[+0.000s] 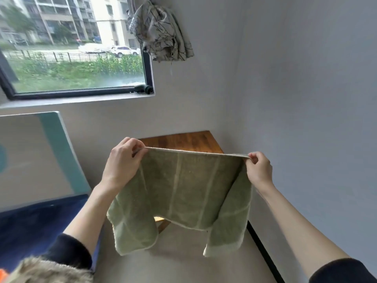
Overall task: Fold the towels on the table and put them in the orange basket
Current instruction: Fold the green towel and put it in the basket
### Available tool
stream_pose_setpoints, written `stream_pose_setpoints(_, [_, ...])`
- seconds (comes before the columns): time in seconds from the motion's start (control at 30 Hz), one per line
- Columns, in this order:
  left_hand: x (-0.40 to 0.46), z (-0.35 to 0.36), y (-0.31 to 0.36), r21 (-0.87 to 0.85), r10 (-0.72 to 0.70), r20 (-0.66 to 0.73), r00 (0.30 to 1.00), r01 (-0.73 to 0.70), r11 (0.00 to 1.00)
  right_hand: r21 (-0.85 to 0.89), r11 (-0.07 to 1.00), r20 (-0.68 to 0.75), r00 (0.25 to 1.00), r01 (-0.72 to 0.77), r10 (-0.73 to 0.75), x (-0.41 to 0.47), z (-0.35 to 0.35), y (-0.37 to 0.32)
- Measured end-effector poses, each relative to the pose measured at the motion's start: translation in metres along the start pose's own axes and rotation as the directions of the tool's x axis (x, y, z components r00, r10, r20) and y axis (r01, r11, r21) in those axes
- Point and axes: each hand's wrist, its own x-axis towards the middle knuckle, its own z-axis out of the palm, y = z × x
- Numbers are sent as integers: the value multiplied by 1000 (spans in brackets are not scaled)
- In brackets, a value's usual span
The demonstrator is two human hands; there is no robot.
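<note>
A person's left hand and right hand each pinch an upper corner of a green towel, stretched taut in the air above a wooden table beside a window.

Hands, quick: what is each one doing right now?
Left hand: pinching the green towel at its top edge.
Right hand: pinching the same edge's other end.

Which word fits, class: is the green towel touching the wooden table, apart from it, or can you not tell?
Cannot tell. In the head view the green towel hangs from both hands in front of the wooden table, hiding any contact or gap.
</note>
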Motion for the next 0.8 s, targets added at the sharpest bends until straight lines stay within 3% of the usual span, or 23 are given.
stream_pose_setpoints(0.2, [30,30,-36,95,-156,57,986,150,984,13,1000,74,997,10,-11,71,33,-2])
stream_pose_setpoints(0.37, [42,52,-55,87,-368,57,928,363,928,-2,999,160,986,39,-38,111,52,11])
stream_pose_setpoints(0.6, [67,95,-90,126,-326,166,931,308,943,-70,997,220,975,-7,22,158,91,28])
stream_pose_setpoints(0.8, [108,122,-143,224,-430,209,878,385,895,-284,958,292,955,31,56,212,145,38])
